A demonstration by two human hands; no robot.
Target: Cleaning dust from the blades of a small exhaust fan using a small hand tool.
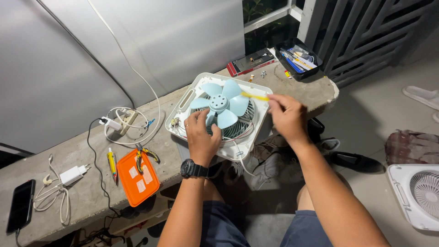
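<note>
On the concrete bench (292, 84), near its far end, a white square fan housing (219, 114) lies flat with its pale blue fan blade (222, 104) facing up over the grille. I see my left hand (201, 137), a black wristwatch (194, 169) on its wrist, resting on the housing with fingers curled against the blade's lower edge. My right hand (287, 116) pinches a thin yellow stick-like tool (255, 96), its tip lying across the blade's upper right; I cannot tell what kind of tool it is. Just left of the housing lie a coil of white cable and a power strip (124, 121), then yellow-handled pliers (145, 153) on an orange lid (138, 178), a marker pen (111, 163), a white charger (73, 174) and a black phone (20, 205). Beyond the fan sits a black tray of small tools (299, 58). A second white fan housing (418, 194) rests on the floor at right.
</note>
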